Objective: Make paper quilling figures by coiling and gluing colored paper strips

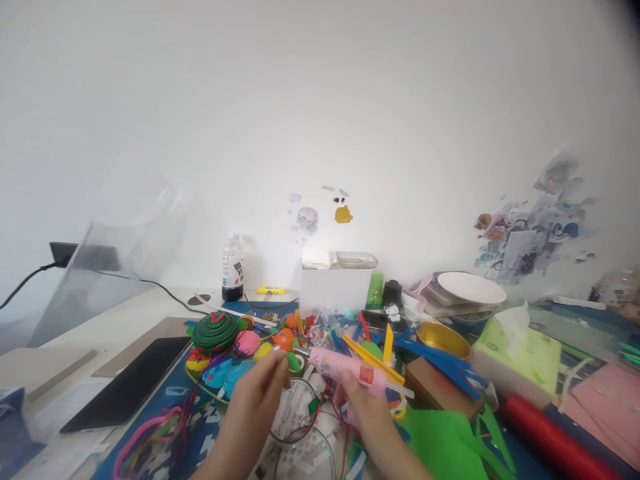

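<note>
In the middle of the head view, my right hand (364,400) is wrapped around a pink hot glue gun (345,367). A whitish glue stick (401,389) sticks out of its back end, and its nozzle points left. My left hand (263,390) is closed in a pinch close to the nozzle. A small green piece (293,362) shows at its fingertips, but whether the fingers grip it I cannot tell. Just beyond my left hand lie an orange ball-like craft piece (283,339), a pink one (247,343) and a coiled dark green disc (215,331).
Blue strips (440,357), a green sheet (440,443) and a brown box (440,387) lie to the right, with a tissue pack (520,353) and a gold bowl (443,340). At the back stand a bottle (233,267) and a white box (335,289). A black panel (133,380) lies left.
</note>
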A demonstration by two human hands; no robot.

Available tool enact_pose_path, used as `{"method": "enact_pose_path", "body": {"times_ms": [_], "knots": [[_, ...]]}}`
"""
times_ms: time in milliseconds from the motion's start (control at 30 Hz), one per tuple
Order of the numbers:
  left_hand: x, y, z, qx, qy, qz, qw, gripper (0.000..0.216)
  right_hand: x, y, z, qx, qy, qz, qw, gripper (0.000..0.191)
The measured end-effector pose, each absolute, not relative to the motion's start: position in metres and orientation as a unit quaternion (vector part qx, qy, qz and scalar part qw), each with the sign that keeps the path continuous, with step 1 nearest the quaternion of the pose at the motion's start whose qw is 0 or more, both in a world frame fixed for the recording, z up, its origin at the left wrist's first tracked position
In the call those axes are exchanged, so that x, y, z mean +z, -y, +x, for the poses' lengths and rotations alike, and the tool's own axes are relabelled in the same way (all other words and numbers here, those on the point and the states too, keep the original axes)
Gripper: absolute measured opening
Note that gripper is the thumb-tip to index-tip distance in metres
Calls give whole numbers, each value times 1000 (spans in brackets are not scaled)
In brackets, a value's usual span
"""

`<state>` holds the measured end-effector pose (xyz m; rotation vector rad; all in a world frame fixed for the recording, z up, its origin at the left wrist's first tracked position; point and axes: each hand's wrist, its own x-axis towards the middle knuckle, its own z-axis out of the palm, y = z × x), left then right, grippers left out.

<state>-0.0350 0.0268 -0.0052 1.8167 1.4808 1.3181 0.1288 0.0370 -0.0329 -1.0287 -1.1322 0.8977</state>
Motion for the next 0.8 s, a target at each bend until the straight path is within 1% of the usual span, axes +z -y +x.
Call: {"method": "enact_pose_path", "body": {"times_ms": [167,333,800], "knots": [[-3,-25,-35,497,-525,642,254,33,-35,-39,132,373,530,-445,618,39],[-1,-26,-36,503,-526,636,256,33,-41,-41,131,354,528,-455,624,40],[0,-23,-35,507,-520,636,260,33,-41,-40,130,370,529,-454,614,39]]}}
